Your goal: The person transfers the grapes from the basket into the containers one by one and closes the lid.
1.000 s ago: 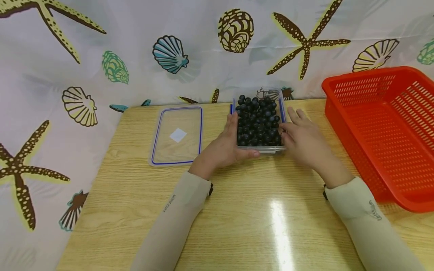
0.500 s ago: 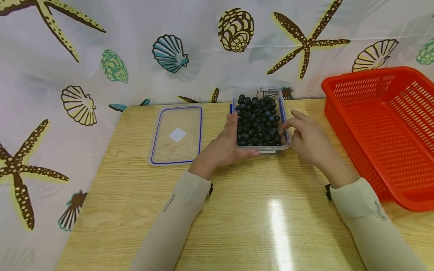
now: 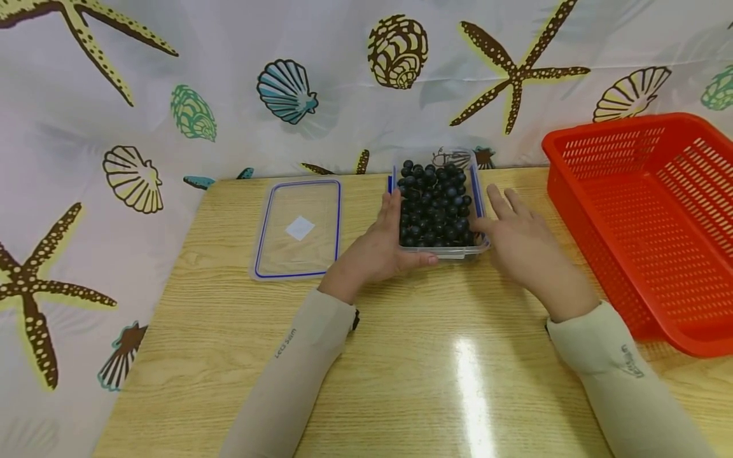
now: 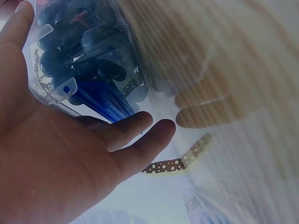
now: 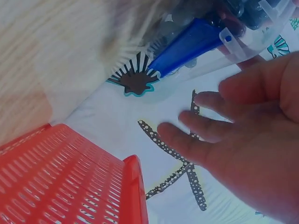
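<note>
Dark grapes (image 3: 432, 203) fill a clear plastic food container (image 3: 458, 250) with blue side clips (image 5: 187, 46), set at the back of the table. My left hand (image 3: 375, 245) rests against its near left corner, with the thumb along the front wall and the fingers by the left side. In the left wrist view, two fingers (image 4: 145, 147) extend beside the blue clip. At the right wall is my right hand (image 3: 518, 238), one finger reaching over the rim beside the grapes. Its other fingers (image 5: 187, 142) spread loosely outside the wall, holding nothing visible.
The container's clear lid (image 3: 299, 257), edged in blue with a white square label, lies flat to the left. A red perforated basket (image 3: 615, 235) stands at the right, close to my right forearm. Behind the table hangs a shell-patterned cloth (image 3: 343, 76).
My right hand has shifted at the container's right edge: its fingers bent, then spread out again, with one still at the rim. My left hand and the container have stayed in place.
</note>
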The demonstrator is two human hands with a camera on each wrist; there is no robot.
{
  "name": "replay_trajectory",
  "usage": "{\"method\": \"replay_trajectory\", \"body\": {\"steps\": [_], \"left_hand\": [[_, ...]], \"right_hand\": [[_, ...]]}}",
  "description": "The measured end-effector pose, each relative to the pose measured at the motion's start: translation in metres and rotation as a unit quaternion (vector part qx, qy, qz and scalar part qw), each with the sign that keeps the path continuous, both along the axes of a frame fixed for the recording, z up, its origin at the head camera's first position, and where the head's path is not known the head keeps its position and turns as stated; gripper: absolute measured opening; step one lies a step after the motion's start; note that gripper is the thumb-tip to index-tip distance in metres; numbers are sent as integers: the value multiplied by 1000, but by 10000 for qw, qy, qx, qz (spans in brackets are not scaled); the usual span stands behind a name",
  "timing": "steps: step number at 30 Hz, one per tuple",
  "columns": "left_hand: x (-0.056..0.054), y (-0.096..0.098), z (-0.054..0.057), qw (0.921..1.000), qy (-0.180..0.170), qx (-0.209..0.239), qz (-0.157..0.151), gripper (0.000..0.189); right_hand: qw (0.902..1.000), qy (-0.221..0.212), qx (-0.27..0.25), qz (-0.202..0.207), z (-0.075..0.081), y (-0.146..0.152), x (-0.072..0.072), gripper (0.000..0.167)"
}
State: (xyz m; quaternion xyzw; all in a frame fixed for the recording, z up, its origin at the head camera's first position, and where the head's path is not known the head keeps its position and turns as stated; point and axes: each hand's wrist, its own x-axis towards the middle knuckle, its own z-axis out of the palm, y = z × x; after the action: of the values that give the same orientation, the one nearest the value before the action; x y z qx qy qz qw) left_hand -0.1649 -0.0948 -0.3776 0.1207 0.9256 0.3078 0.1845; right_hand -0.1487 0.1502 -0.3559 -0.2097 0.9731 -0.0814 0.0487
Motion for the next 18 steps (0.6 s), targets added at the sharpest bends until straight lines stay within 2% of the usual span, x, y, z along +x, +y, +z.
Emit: {"method": "replay_trajectory", "body": {"steps": [5,12,15,18], "left_hand": [[1,-1,1,10000,-81,10,36,132],[1,-1,0,9999,-86,48,42,131],[1,-1,1,9999,-94,86,25,131],[1,-2,1,9999,-113,106,-8,130]], "right_hand": [[9993,-319,72,-162,-2,-1,0,48],[9983,-513,-144,-241,-5,-2,-1,55],[9970,-573,-440,-284,-4,0,-2,57],[9923,-596,-1006,-415,-2,2,-4,61]]}}
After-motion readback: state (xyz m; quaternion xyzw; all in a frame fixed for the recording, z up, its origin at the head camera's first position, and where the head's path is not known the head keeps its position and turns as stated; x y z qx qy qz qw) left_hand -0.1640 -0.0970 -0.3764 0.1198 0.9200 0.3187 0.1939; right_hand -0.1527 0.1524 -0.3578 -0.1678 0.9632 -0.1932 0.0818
